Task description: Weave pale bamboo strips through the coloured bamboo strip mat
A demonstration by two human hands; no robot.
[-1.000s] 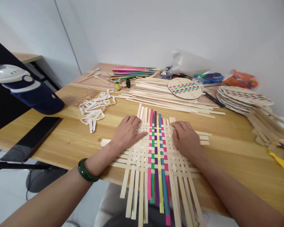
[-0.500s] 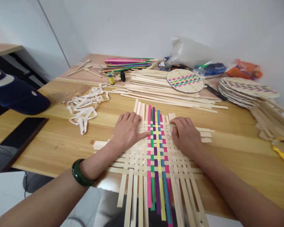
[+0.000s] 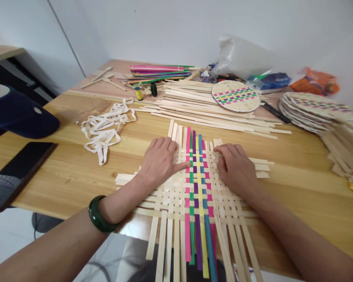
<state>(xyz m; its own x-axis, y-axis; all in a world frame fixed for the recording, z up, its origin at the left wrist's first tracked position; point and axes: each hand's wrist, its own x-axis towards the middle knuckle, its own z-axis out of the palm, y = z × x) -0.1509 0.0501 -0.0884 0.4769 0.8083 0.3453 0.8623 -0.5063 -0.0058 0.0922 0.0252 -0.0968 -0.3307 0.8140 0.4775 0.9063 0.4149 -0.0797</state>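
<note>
A flat woven mat of pale wooden strips (image 3: 176,194) lies before me, its loose strip ends hanging over the table's near edge. Pink, green, purple, yellow and blue strips (image 3: 196,184) run lengthwise through its middle. My left hand (image 3: 160,160) rests palm down on the mat's left part, thumb stretched across to the coloured strips, open. On the far right part, my right hand (image 3: 237,166) touches the weave with bent fingers, its thumb apart from the index finger. The undersides of both hands are hidden. A dark green bangle (image 3: 101,214) circles my left wrist.
Behind the mat lie loose pale strips (image 3: 191,103), a round woven disc (image 3: 235,96) and bundled coloured strips (image 3: 157,72). More discs (image 3: 308,111) are stacked at right. White ribbon (image 3: 106,129), a yellow thread spool (image 3: 138,93), a phone (image 3: 19,174) and a dark blue object (image 3: 20,113) are leftward.
The view has shifted slightly, so the mat and the things at the back appear a little further right. Both hands keep nearly the same place on the weave.
</note>
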